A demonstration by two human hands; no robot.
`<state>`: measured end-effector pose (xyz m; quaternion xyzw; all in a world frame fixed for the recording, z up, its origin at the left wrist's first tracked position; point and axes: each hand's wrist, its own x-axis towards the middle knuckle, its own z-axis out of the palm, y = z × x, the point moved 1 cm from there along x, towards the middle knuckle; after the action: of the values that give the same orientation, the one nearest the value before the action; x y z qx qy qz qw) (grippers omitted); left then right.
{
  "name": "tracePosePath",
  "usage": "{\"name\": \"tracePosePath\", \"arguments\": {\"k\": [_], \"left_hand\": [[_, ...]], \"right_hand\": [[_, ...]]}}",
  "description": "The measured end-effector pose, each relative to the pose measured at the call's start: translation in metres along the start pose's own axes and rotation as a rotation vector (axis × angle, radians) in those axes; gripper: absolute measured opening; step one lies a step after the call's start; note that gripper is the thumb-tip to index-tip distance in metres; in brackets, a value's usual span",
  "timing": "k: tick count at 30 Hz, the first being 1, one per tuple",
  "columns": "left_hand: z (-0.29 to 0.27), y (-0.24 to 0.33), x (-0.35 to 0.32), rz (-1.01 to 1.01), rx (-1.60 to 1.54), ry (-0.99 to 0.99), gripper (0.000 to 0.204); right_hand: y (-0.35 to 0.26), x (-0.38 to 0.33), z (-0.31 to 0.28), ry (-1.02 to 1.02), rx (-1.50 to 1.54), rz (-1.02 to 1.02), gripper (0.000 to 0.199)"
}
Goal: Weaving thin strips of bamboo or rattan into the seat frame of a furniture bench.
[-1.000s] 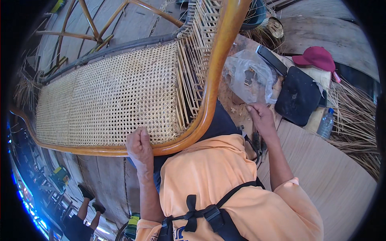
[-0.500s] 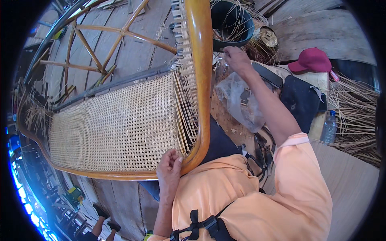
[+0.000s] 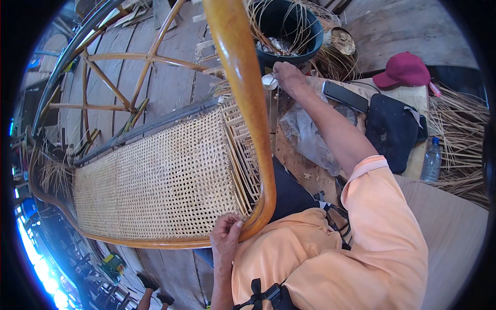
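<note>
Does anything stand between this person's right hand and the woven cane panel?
Yes. In this view the thick varnished post stands between the right hand and the woven cane panel, with pale strips along the panel's edge.

The floor (image 3: 178, 271) is weathered grey planks with dark seams between them; a smooth pale wood-grain panel (image 3: 449, 232) lies at lower right; bluish-white light (image 3: 49, 279) glares at lower left.

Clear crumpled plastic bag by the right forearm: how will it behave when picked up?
The clear crumpled plastic bag is likely floppy: it lies in loose folds. Probably light for its bulk, since the film looks thin and see-through, though any contents are unclear.
</note>
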<state>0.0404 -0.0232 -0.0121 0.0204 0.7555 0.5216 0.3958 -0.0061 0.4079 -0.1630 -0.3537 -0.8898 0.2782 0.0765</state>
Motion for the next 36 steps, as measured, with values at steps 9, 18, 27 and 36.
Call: {"name": "tracePosePath", "arguments": {"k": [9,18,27,36], "left_hand": [[-0.002,0.005,0.002,0.173,0.260,-0.078,0.012],[-0.016,0.000,0.007,-0.167,0.112,-0.012,0.012],[-0.020,0.007,0.009,-0.169,-0.214,0.230,0.016],[-0.009,0.005,-0.001,-0.215,-0.120,-0.093,0.022]], "right_hand": [[-0.006,0.004,-0.004,-0.209,-0.203,0.099,0.017],[0.022,-0.006,0.023,0.150,-0.218,-0.163,0.019],[0.111,0.040,0.033,0.147,0.115,-0.311,0.038],[0.028,-0.048,-0.100,0.147,0.719,0.391,0.024]]}}
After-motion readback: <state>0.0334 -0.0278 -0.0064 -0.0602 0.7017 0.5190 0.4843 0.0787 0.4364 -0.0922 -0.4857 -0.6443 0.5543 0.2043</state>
